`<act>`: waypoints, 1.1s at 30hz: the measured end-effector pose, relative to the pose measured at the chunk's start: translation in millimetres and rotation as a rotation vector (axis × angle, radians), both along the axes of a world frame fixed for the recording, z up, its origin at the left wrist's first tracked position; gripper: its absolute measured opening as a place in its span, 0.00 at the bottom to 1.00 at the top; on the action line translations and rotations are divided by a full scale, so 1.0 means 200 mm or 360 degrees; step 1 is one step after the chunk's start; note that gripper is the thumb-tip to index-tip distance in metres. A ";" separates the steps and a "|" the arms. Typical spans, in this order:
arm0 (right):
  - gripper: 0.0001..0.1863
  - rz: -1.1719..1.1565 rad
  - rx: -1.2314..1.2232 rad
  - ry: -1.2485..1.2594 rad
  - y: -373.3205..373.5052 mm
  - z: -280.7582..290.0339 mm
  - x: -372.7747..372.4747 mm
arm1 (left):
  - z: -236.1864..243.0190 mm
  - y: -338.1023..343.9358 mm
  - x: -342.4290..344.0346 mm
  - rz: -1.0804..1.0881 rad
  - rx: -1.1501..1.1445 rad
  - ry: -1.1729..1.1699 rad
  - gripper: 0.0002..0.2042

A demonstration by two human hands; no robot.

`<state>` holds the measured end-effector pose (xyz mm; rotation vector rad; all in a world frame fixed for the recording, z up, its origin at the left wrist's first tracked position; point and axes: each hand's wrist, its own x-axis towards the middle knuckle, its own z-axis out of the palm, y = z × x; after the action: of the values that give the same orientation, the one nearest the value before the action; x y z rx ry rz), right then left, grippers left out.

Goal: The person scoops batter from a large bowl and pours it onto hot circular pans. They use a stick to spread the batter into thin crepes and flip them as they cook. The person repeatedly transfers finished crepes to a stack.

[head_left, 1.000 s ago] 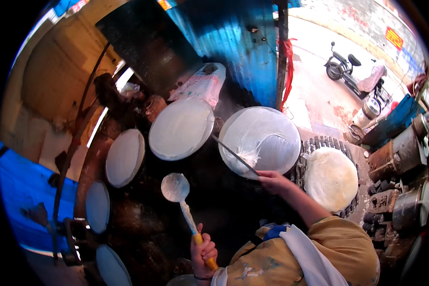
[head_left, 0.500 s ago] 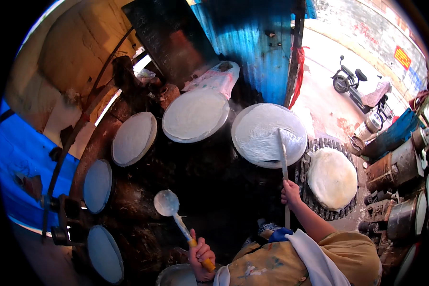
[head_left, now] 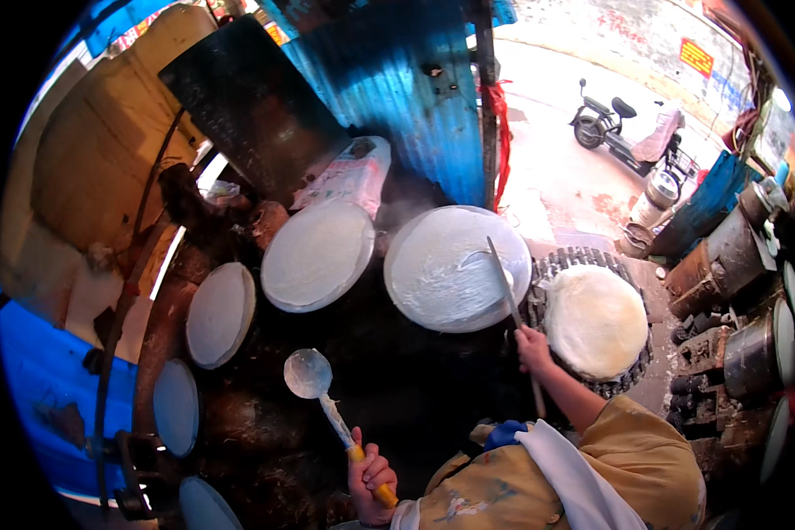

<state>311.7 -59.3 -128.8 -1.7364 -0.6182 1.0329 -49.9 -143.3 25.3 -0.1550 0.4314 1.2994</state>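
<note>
My right hand (head_left: 533,351) grips a long flat stick (head_left: 505,278), its upper part lying over a round griddle (head_left: 428,265) coated with wet white batter, streaked and uneven. In my left hand (head_left: 371,473) is a ladle (head_left: 307,373) with a yellow grip and a batter-smeared shaft, held low over the dark middle space. Right of the batter griddle, a pale round stack of thin sheets (head_left: 594,320) rests on a dark slatted mat (head_left: 548,261). More white-coated rounds (head_left: 316,252) curve away leftward, several in all.
A dark board (head_left: 247,97) leans near blue corrugated metal (head_left: 433,132), above a plastic sack (head_left: 362,168). Blue sheeting (head_left: 53,371) hangs at left. Outside stands a scooter (head_left: 627,141). Rusty metal cylinders (head_left: 711,274) line the right side.
My right hand has moved right, swinging the stick from a leftward slant to more upright; the batter's streaks have shifted. The ladle sits slightly farther left in view, which has also shifted.
</note>
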 end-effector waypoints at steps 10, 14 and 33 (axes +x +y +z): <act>0.14 0.0201 -0.0257 -0.0136 -0.11 -0.01 0.28 | 0.07 0.23 0.21 -0.0490 -0.0006 0.0263 0.24; 0.17 -0.0099 -0.0143 0.0259 0.28 0.00 0.32 | 0.03 0.25 0.30 -0.0636 -0.0018 0.0245 0.24; 0.18 -0.0369 0.0036 0.0701 0.12 0.11 -0.07 | 0.05 0.23 0.29 -0.0956 -0.0080 0.0189 0.26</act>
<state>298.6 -35.4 -107.1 -1.4537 -0.1451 1.1856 8.6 -97.3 34.4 0.0136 0.5606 0.7087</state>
